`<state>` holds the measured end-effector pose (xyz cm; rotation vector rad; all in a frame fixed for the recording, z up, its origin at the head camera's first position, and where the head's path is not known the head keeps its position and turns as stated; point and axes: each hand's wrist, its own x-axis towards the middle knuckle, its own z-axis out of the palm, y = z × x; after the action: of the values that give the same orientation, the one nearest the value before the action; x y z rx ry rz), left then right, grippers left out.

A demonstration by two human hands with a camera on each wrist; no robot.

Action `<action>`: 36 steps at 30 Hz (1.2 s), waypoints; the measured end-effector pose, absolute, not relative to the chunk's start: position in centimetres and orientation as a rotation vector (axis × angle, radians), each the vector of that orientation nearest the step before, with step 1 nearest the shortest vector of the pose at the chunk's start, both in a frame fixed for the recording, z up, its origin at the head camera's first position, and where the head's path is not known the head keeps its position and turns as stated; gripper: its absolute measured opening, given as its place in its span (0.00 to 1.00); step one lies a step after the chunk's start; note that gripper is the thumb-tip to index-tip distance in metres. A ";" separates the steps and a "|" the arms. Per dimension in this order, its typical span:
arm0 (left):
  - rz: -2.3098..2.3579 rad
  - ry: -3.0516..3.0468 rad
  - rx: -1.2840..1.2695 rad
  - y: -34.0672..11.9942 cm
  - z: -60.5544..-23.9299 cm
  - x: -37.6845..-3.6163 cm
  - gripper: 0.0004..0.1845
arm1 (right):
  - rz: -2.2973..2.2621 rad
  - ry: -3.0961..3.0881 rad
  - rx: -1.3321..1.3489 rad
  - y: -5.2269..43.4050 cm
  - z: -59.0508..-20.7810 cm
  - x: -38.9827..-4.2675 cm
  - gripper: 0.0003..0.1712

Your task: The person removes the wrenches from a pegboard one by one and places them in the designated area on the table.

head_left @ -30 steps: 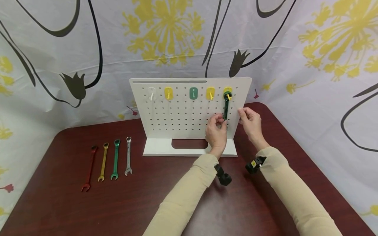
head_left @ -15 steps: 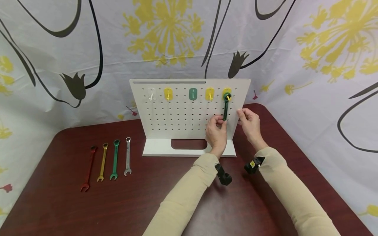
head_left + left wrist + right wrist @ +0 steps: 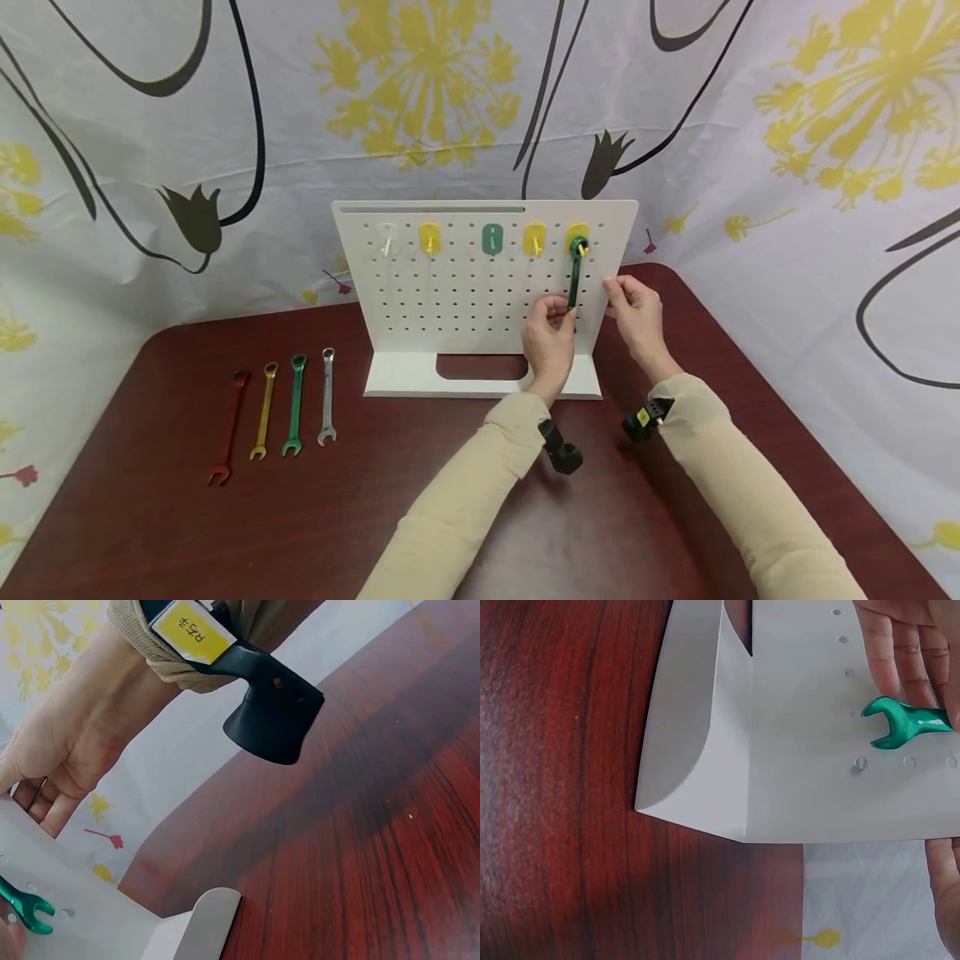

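Observation:
A dark green combination wrench [image 3: 574, 279] hangs by its ring end on the rightmost yellow hook [image 3: 578, 230] of a white pegboard [image 3: 457, 292]. My left hand [image 3: 549, 342] pinches the wrench's lower part between thumb and fingers. In the right wrist view the wrench's open jaw end [image 3: 900, 724] points toward the board's foot, with the left fingers [image 3: 907, 656] behind the handle. At the board's right edge, my right hand [image 3: 637, 317] grips the panel, thumb in front and fingers behind it, as the left wrist view shows.
Left of the board, red [image 3: 229, 429], gold [image 3: 264, 412], green [image 3: 296, 407] and silver [image 3: 327, 397] wrenches lie side by side on the dark red table [image 3: 420, 483]. Clear, yellow and green hooks [image 3: 492, 239] line the board's upper row. A patterned cloth [image 3: 285, 150] hangs behind.
My left wrist has shifted slightly left and the fingers a little lower along the wrench. The right hand stays on the board's edge, and the wrench stays on its hook.

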<state>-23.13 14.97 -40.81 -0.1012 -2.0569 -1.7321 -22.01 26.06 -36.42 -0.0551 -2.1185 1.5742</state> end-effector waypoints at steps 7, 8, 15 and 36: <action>-1.889 -1.968 -0.284 14.5 -40.9 -23.0 0.09 | 1.555 -2.137 -0.054 26.1 -36.5 -22.1 0.17; -1.897 -1.964 -0.295 14.4 -40.9 -23.0 0.10 | 1.552 -2.140 -0.055 26.1 -36.5 -22.1 0.17; -1.936 -1.954 -0.360 13.8 -40.9 -22.7 0.10 | 1.541 -2.151 -0.066 26.0 -36.4 -22.1 0.17; -1.998 -1.998 -0.461 12.6 -41.0 -21.8 0.11 | 1.503 -2.184 -0.116 27.0 -38.0 -23.2 0.20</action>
<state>-21.85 12.65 -40.96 -0.4607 -1.9981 -1.9975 -23.23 27.03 -37.98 -0.1163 -2.1839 1.5034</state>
